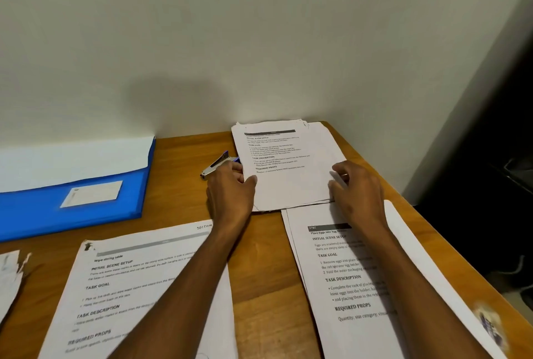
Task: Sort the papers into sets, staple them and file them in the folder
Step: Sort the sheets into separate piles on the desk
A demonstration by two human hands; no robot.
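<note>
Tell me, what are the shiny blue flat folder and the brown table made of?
The shiny blue flat folder looks like thin plastic: smooth, glossy, and light glows through its edge. The brown table looks like wood or a wood-look coating: orange-brown grain streaks under a slight sheen. Which one, I can't tell.

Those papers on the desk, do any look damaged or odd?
Yes. The far stack held by both hands has a ragged top edge, the sheet at the left edge is torn and browned, and the near-left paper has a chewed corner.
</note>
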